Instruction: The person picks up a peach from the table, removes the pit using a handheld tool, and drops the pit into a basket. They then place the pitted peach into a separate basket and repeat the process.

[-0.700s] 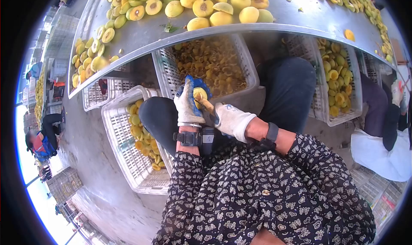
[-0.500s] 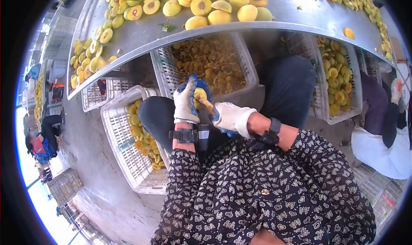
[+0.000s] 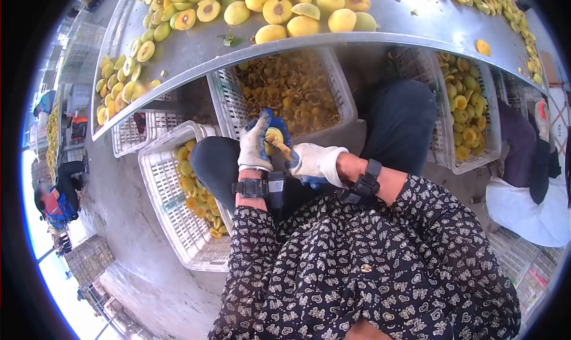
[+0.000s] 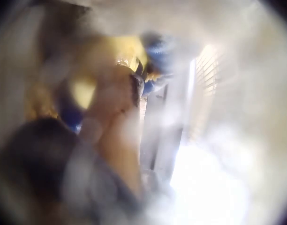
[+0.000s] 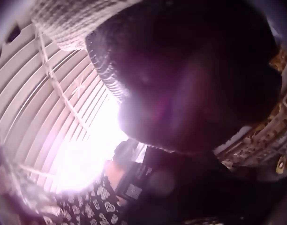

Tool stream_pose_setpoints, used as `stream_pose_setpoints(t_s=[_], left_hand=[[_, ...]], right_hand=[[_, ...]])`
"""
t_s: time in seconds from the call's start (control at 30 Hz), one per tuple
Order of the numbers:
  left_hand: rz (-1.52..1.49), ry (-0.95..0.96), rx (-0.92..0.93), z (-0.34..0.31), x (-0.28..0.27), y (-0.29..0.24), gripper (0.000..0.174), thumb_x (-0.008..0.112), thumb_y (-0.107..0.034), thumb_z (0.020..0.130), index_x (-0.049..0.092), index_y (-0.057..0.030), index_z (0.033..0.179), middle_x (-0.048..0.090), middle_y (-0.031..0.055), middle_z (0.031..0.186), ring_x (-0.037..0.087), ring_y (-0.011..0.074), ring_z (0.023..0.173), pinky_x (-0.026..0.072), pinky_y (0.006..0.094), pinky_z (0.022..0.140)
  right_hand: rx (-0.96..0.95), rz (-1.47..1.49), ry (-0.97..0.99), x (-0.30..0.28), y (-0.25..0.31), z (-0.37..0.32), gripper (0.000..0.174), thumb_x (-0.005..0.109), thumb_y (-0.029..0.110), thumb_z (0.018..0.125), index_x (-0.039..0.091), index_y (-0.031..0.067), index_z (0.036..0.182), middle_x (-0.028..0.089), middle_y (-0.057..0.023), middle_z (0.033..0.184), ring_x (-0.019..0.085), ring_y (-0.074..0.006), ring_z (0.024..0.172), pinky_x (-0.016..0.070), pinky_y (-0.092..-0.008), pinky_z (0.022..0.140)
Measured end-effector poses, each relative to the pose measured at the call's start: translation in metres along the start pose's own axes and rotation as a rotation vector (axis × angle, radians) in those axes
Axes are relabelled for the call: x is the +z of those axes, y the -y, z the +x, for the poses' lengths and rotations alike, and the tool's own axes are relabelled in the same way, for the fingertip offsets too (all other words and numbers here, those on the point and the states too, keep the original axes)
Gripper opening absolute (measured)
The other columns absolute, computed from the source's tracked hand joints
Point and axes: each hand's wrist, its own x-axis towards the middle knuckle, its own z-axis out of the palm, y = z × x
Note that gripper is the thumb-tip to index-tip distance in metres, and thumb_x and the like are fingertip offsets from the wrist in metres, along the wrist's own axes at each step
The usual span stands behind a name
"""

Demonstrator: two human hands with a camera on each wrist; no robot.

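My left hand (image 3: 254,145), in a white glove with a blue coated palm, grips a cut yellow fruit (image 3: 274,135) that looks like an apricot or peach. From the right, my gloved right hand (image 3: 318,161) holds a tool by its wooden handle (image 3: 286,152), its working end right at the fruit's cut face. In the left wrist view the brown handle (image 4: 113,110) meets the yellow flesh (image 4: 127,49), blurred, with blue glove fingers beside it. The dark palm side of the right glove (image 5: 181,79) fills most of the right wrist view and hides the tool there.
Ahead is a metal table (image 3: 416,22) bearing many halved fruits (image 3: 303,24). Beneath its edge stands a crate (image 3: 348,96) of scooped-out pieces. Crates of fruit halves stand at left (image 3: 172,221) and right (image 3: 443,120). Another person's hand (image 3: 542,120) shows at far right.
Both hands stay together at the fruit and sink slightly. The right hand turns at the wrist, and the tool's handle shifts a little left against the fruit.
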Motion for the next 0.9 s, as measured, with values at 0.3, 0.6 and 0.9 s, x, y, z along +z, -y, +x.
stream_pose_setpoints(t_s=[0.3, 0.6, 0.9], left_hand=[[0.116, 0.034, 0.080, 0.001, 0.012, -0.001, 0.022, 0.067, -0.017, 0.082, 0.062, 0.0026, 0.089, 0.064, 0.0099, 0.074, 0.062, 0.0188, 0.056, 0.0527, 0.0291, 0.049], [0.168, 0.308, 0.064, 0.027, -0.006, 0.012, 0.021, 0.067, -0.014, 0.081, 0.062, 0.0052, 0.087, 0.064, 0.0104, 0.074, 0.062, 0.0190, 0.060, 0.0514, 0.0300, 0.056], [0.263, 0.275, 0.081, 0.030, -0.001, 0.006, 0.023, 0.070, -0.018, 0.080, 0.062, 0.0037, 0.085, 0.064, 0.0106, 0.073, 0.061, 0.0203, 0.058, 0.0516, 0.0327, 0.052]], right_hand=[[0.061, 0.185, 0.018, 0.003, -0.004, 0.002, 0.015, 0.057, 0.020, 0.083, 0.057, 0.0057, 0.078, 0.055, -0.0044, 0.064, 0.054, -0.0143, 0.052, 0.0420, -0.0276, 0.045], [-0.010, 1.039, 0.520, -0.026, -0.029, -0.014, 0.013, 0.052, 0.020, 0.092, 0.053, 0.0068, 0.091, 0.046, 0.0060, 0.062, 0.043, -0.0043, 0.046, 0.0330, -0.0174, 0.040], [0.024, 1.249, 0.589, -0.011, -0.032, -0.005, 0.010, 0.048, 0.018, 0.094, 0.051, 0.0083, 0.095, 0.046, 0.0073, 0.060, 0.041, -0.0030, 0.045, 0.0322, -0.0178, 0.041]])
